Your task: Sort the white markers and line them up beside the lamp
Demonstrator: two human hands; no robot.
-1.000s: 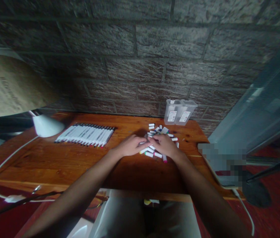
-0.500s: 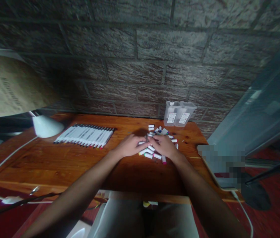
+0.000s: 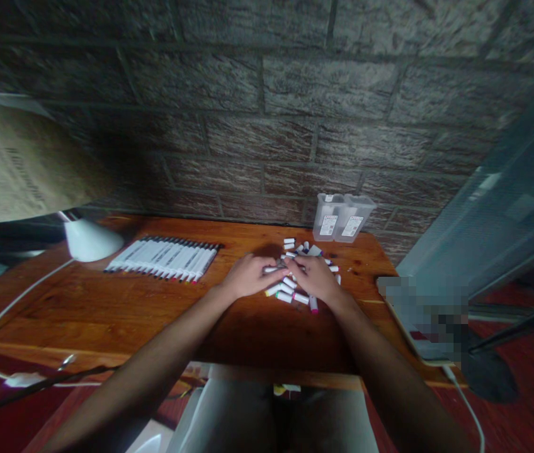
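Observation:
My left hand (image 3: 250, 275) and my right hand (image 3: 313, 277) meet at the fingertips over a loose pile of short white marker caps (image 3: 300, 298) with coloured ends. Between the thumb and fingers of my left hand shows a white marker cap (image 3: 271, 269), and the hand is closed about it. My right hand is closed too, its thumb and fingertips pressed together against the left fingertips; what they pinch is hidden. More caps lie around and partly under both hands, one with a pink end (image 3: 313, 304) near my right wrist.
A row of white markers (image 3: 165, 258) lies side by side on the wooden table (image 3: 153, 314), left of my hands. Two clear plastic containers (image 3: 344, 217) stand by the brick wall. A lamp (image 3: 90, 239) is at left, a blurred-out device (image 3: 422, 314) at the right edge.
My fingertips have shifted slightly where they meet, and the small grey-ended piece seen between them is now mostly covered. The pile and the marker row look the same.

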